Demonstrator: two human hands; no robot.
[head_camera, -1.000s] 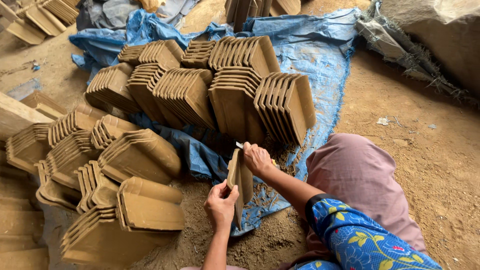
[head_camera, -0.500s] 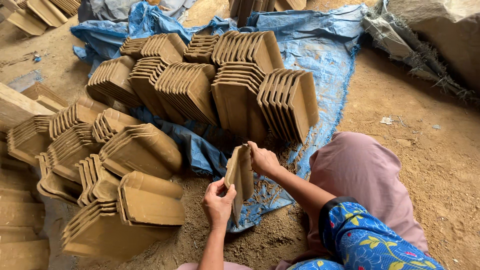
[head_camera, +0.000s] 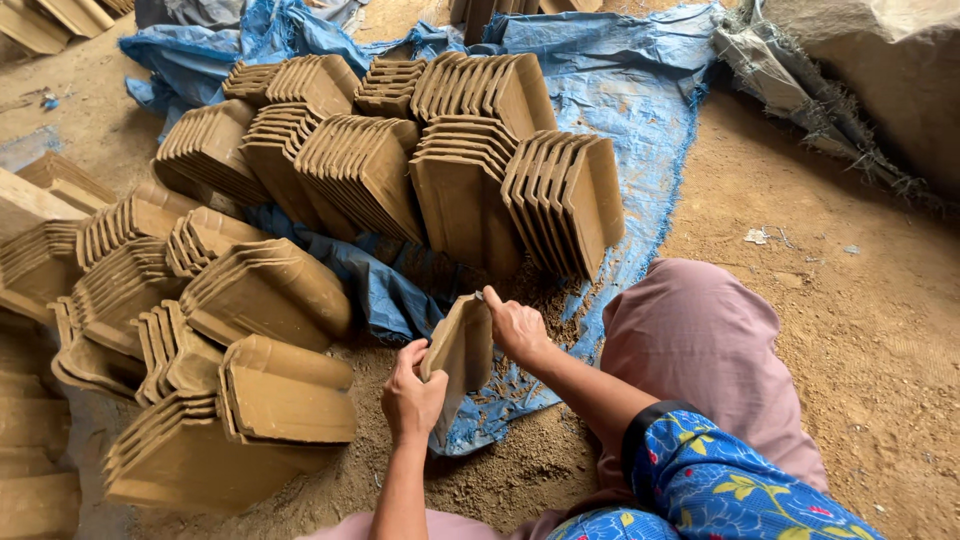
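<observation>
A single tan clay roof tile (head_camera: 462, 350) stands on edge between my hands, over the blue tarp (head_camera: 620, 90). My left hand (head_camera: 412, 398) grips its lower near edge. At the tile's top edge my right hand (head_camera: 518, 326) is closed around a small tool whose tip barely shows at the upper corner. Stacks of the same unfired tiles (head_camera: 470, 170) lean in rows just beyond, and more piles (head_camera: 250, 300) lie to my left.
My knee in pink cloth (head_camera: 700, 350) is bent to the right on the bare dirt floor (head_camera: 850, 290). Clay shavings litter the tarp under the tile. Rubble and grey sacking (head_camera: 830, 110) sit at the far right. More tiles (head_camera: 50, 20) lie far left.
The tile has tipped and turned slightly in my hands, and my right hand has shifted along its top edge. The view has drifted a little.
</observation>
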